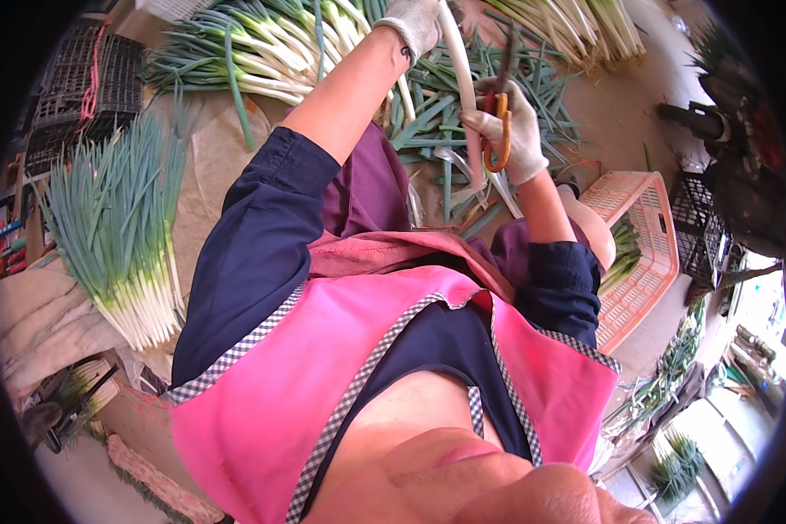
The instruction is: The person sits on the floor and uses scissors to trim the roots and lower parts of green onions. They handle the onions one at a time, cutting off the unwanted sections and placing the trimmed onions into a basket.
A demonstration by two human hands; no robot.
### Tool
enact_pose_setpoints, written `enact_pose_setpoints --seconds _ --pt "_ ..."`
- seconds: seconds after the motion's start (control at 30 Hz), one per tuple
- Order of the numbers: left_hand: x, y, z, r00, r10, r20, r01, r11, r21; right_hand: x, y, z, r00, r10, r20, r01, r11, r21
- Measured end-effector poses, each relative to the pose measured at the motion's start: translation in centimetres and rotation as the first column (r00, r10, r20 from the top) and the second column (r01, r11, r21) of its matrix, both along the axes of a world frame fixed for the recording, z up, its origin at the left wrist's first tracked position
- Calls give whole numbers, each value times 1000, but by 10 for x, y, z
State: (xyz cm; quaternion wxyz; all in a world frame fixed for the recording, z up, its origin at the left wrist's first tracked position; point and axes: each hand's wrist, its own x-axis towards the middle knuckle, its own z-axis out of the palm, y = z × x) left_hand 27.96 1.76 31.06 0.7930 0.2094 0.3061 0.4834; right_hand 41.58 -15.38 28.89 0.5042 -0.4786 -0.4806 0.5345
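My left hand, in a pale knit glove, is at the top edge, closed around a long white green onion stalk. The stalk runs down to my right hand, also gloved, whose thumb lies against it. That right hand holds scissors with orange-coated handles, their dark blades pointing up. Beneath both hands spreads a heap of cut green leaves with some pale peeled strips. A large pile of green onions lies just left of my left hand.
A standing bundle of green onions is at the left, by black plastic crates. More stalks lie at the upper right. An orange plastic basket holding greens is beside my right leg. Dark machinery stands at the far right.
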Motion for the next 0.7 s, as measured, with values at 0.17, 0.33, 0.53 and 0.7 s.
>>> enact_pose_setpoints --seconds 0.17,0.33,0.53,0.7 --pt "20 -44 49 952 -306 -15 294 897 330 13 -16 41 999 -46 -23 42 986 -162" --pt "27 -24 25 967 -200 -158 229 954 193 133 -98 79 821 -86 -564 116 993 19" --pt "16 -16 9 898 -237 -369 320 930 182 229 -267 55 631 -748 207 747 657 96" --pt "2 -22 -10 853 -285 -438 386 909 159 271 -335 -59 359 -883 301 924 381 18"
